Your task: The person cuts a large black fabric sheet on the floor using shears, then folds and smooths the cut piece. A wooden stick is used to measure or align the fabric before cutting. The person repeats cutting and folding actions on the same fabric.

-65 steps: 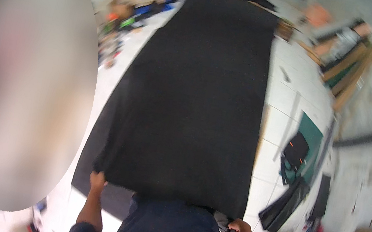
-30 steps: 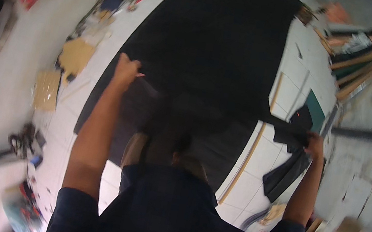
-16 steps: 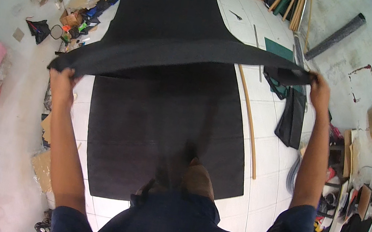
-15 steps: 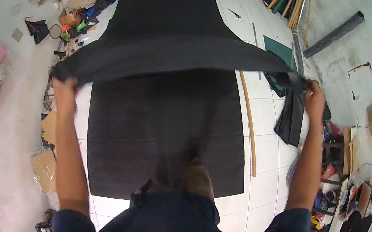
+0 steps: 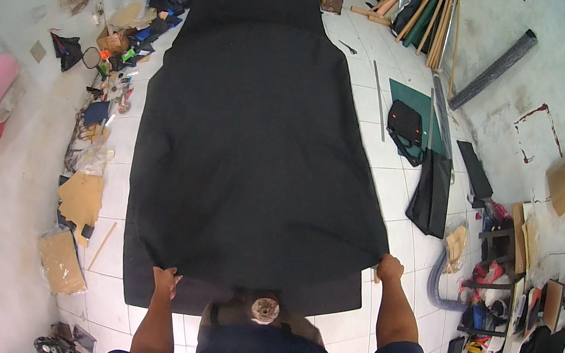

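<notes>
A large sheet of black fabric (image 5: 261,128) spreads lengthwise over the floor in front of me. Beneath it lies another black sheet (image 5: 333,299), whose near edge and corners stick out at the bottom. My left hand (image 5: 165,281) is closed on the near left part of the upper sheet's edge. At its near right corner, my right hand (image 5: 390,269) grips the same sheet with bent fingers. Between the hands the upper sheet looks slightly rippled and hangs loosely. A round brown thing (image 5: 265,310) shows just in front of my body; its kind is unclear.
Right of the fabric, a black bag (image 5: 406,125) rests on a green mat (image 5: 436,127), near folded black material (image 5: 432,194) and scissors (image 5: 347,47). Wooden poles (image 5: 439,23) lean at the back right. Cardboard pieces (image 5: 79,198) and scraps line the left wall; a crowded shelf (image 5: 492,286) stands right.
Both hands have come down and back toward me, drawing the upper sheet's raised edge over the lower one. The wooden stick on the right is now mostly covered.
</notes>
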